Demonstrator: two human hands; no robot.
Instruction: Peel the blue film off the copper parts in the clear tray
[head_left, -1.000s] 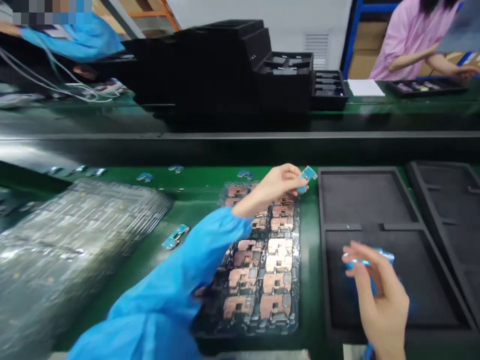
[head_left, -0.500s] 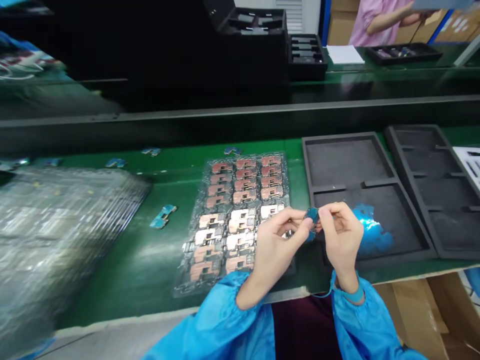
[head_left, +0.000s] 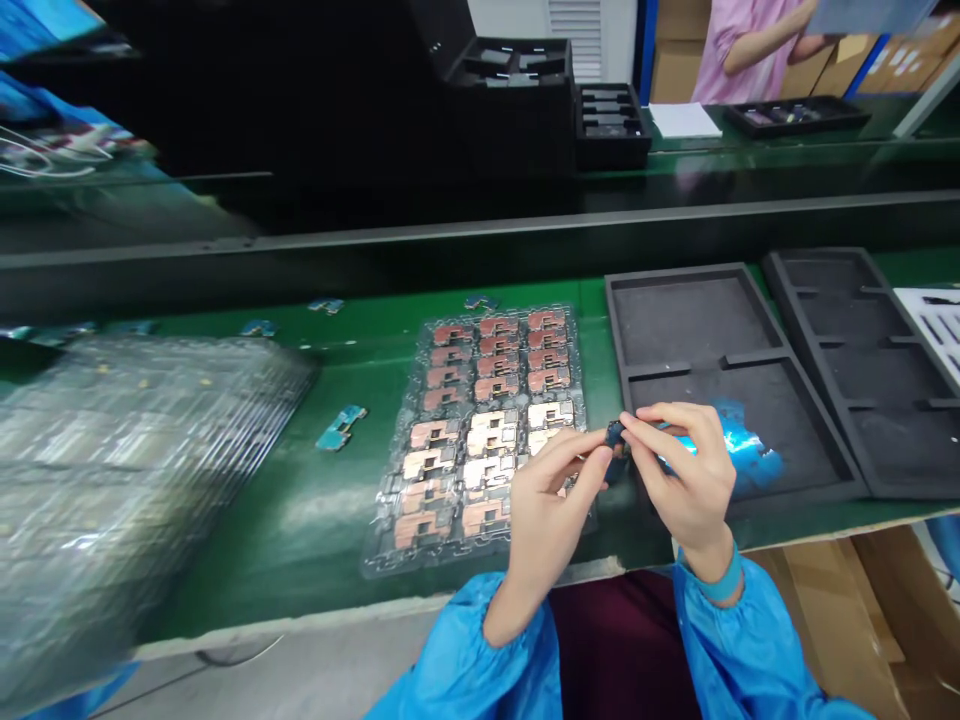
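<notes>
My left hand [head_left: 551, 500] and my right hand [head_left: 686, 480] meet above the bench's near edge, both pinching one small blue part [head_left: 615, 436] between fingertips. Just left of them lies a clear blister tray [head_left: 390, 510] holding rows of copper-coloured parts. Behind my right hand, blue film pieces [head_left: 739, 445] lie in the near compartment of a black foam tray [head_left: 694, 365].
A stack of clear trays [head_left: 127, 470] fills the left of the green bench. Loose blue parts [head_left: 341, 427] lie on the mat. A second black foam tray [head_left: 862, 360] sits at right. Beyond the conveyor stand black tray stacks [head_left: 517, 90]; a person in pink [head_left: 750, 40] works there.
My left hand came back from the far end of the blister tray with the blue part; both hands joined on it near the bench's edge. The view tilted down.
</notes>
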